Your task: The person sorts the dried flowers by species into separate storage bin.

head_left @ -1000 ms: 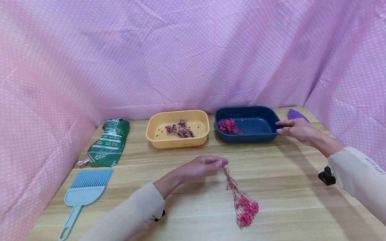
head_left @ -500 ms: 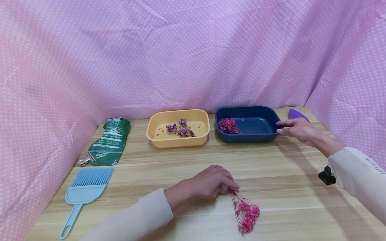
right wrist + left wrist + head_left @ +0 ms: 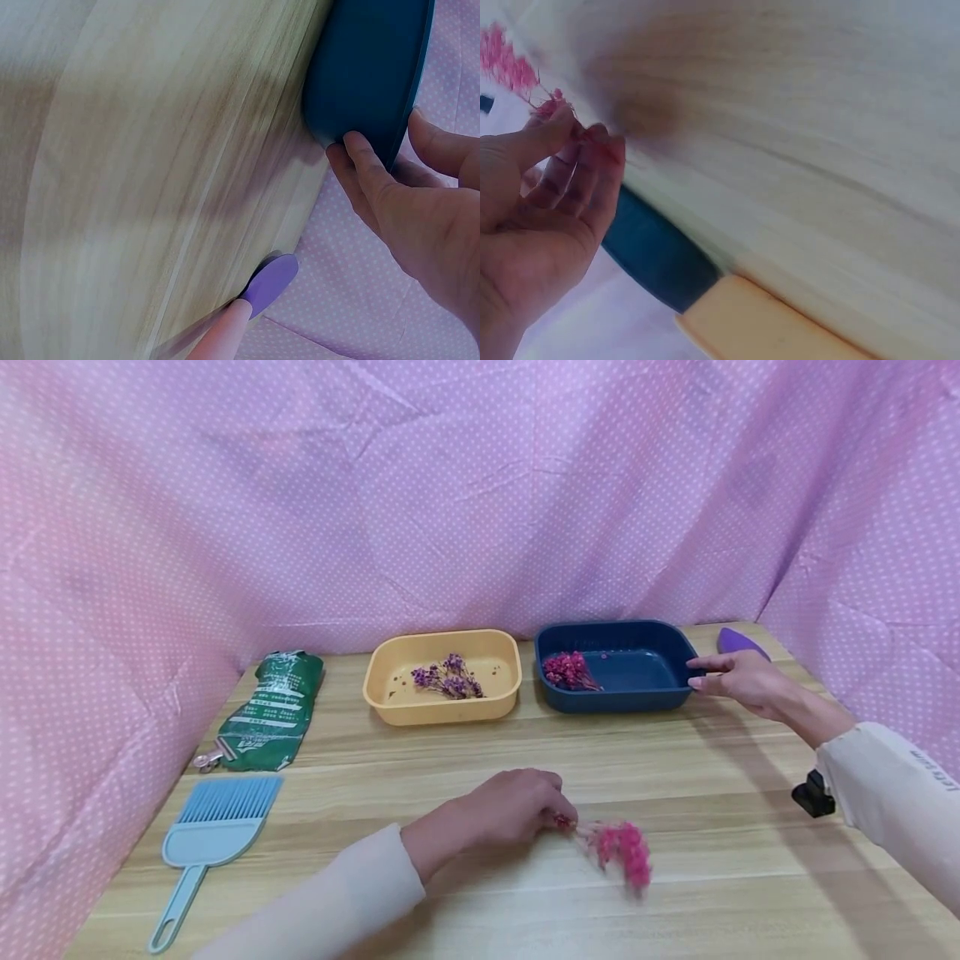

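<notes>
My left hand (image 3: 521, 806) pinches the stems of a pink dried-flower sprig (image 3: 626, 852) between thumb and fingertips, low over the table. In the left wrist view the pink blossoms (image 3: 506, 60) stick out past the thumb, and part of the stems is hidden by the fingers. My right hand (image 3: 742, 681) holds the right end of a dark blue tray (image 3: 615, 702). Its thumb lies at the rim and its fingers rest against the outer wall, as the right wrist view shows. Inside that tray, at the left, lies a pink flower bunch (image 3: 570, 671).
A yellow tray (image 3: 450, 713) with purple dried flowers (image 3: 452, 678) stands left of the blue one. At the left lie a green packet (image 3: 273, 710) with a metal clip (image 3: 213, 755) and a light blue brush (image 3: 213, 843). A purple rounded thing (image 3: 738, 642) lies at the back right.
My left hand has come down onto the sprig, gripped its stems and raised it a little, so the blossoms swing up to the right. The right hand stays at the blue tray.
</notes>
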Motion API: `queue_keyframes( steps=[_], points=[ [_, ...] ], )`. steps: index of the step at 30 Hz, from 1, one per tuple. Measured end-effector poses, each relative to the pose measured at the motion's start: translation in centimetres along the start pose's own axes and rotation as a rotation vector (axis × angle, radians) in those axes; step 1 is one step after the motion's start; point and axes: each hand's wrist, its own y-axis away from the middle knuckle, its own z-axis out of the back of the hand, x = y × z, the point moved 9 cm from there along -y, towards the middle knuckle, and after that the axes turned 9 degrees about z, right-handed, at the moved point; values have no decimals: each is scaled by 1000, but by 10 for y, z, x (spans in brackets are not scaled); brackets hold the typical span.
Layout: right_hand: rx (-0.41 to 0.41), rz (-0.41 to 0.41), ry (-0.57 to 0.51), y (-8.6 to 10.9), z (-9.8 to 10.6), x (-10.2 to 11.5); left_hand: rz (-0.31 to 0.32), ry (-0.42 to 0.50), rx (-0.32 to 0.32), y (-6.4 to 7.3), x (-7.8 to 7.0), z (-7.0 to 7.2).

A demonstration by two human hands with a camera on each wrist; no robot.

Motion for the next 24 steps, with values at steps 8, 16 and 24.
queue_keyframes(
  steps=[8,16,24],
  points=[
    [7,-13,-1,0,-1,-1,243,549,-120,-6,39,22],
    [6,-11,-10,0,1,-2,514,1181,-186,-11,75,17],
    [-1,0,-8,0,0,-2,593,1527,-224,-26,84,18]
  ],
)
